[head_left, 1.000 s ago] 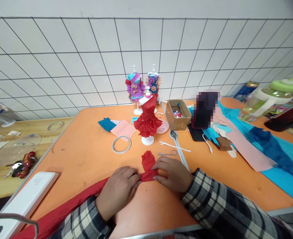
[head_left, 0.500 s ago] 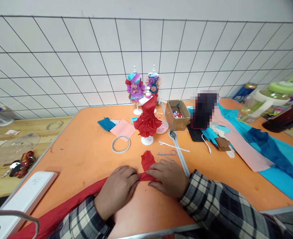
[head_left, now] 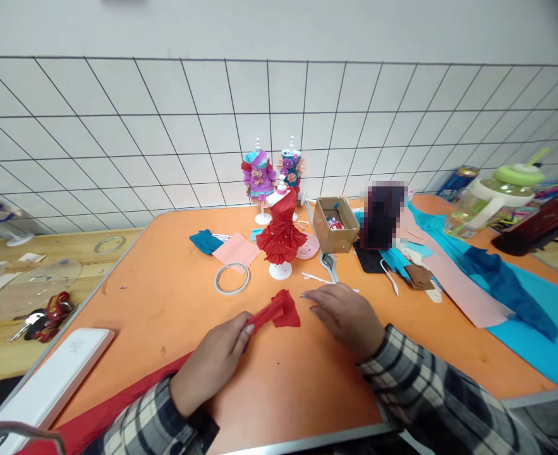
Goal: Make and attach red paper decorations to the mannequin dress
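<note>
My left hand [head_left: 212, 360] is closed, its thumb and fingers pinching a long red crepe paper strip [head_left: 264, 314]. The folded end of that strip points away to the right, touching or overlapping a small red piece [head_left: 288, 313] on the table. The rest of the strip trails under my left forearm to the lower left. My right hand [head_left: 347, 316] lies low over the spot of the small scissors, fingers stretched out and holding nothing that I can make out. The scissors are almost wholly hidden beneath it. Ahead stands a mini dress form in a ruffled red dress [head_left: 283, 227].
Two dressed mini forms [head_left: 260, 177] stand behind. A tape roll [head_left: 232, 279], pink paper [head_left: 237, 251], a cardboard box [head_left: 336, 234] and a spoon-like grey tool [head_left: 328, 265] lie around. Blue sheets [head_left: 534, 347] and a bottle [head_left: 497, 196] are right; a white power bank [head_left: 65, 373] is left.
My right hand has let go of the red strip and moved right, over the scissors. My left hand keeps the strip, whose end now angles upward. The view has tilted up slightly.
</note>
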A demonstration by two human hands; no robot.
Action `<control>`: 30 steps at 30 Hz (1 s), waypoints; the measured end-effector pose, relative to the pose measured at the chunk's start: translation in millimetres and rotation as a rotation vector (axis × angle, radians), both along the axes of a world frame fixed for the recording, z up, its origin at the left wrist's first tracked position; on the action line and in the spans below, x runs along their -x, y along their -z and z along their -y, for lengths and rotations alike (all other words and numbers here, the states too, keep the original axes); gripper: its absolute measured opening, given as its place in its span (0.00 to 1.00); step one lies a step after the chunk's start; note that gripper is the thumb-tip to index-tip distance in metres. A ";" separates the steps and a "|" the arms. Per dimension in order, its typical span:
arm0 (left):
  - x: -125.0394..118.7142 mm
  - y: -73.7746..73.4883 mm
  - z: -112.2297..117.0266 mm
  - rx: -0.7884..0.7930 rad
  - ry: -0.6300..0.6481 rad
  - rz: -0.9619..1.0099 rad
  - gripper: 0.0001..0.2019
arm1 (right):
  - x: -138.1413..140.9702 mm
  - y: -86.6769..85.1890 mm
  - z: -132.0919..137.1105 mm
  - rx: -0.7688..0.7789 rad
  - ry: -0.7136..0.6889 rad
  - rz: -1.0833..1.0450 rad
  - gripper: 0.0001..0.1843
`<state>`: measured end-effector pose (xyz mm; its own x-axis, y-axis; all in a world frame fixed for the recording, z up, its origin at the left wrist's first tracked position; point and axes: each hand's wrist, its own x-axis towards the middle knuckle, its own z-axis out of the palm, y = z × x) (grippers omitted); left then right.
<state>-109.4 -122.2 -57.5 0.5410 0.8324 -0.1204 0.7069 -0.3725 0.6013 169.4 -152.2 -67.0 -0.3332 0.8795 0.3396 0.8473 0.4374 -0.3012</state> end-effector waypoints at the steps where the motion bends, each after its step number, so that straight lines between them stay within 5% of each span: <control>1: 2.4 -1.9 -3.7 0.014 -0.038 0.040 0.16 | -6.6 1.1 -1.9 0.055 0.073 0.028 0.17; 11: -10.3 -9.0 -28.0 0.131 -0.076 0.226 0.15 | -0.6 8.1 0.8 0.383 0.285 0.414 0.16; 17: -12.5 3.3 -40.2 0.112 -0.111 0.326 0.16 | -4.9 19.1 7.9 0.357 0.315 0.369 0.13; 21: -11.3 7.5 -37.8 0.176 -0.157 0.439 0.17 | -12.3 26.5 14.2 0.359 0.358 0.147 0.15; 24: -12.8 3.7 -35.8 0.218 -0.210 0.543 0.18 | -5.6 15.0 13.5 0.419 0.270 -0.191 0.14; 30: -14.2 -1.4 -30.7 0.269 -0.231 0.670 0.19 | 46.2 -10.6 -3.3 1.047 0.018 -0.786 0.12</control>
<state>-95.1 -91.4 -56.2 0.3856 0.9217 -0.0418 0.2007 -0.0396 0.9789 123.1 -148.9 -56.4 -0.3460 0.8459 -0.4059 0.2935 -0.3134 -0.9031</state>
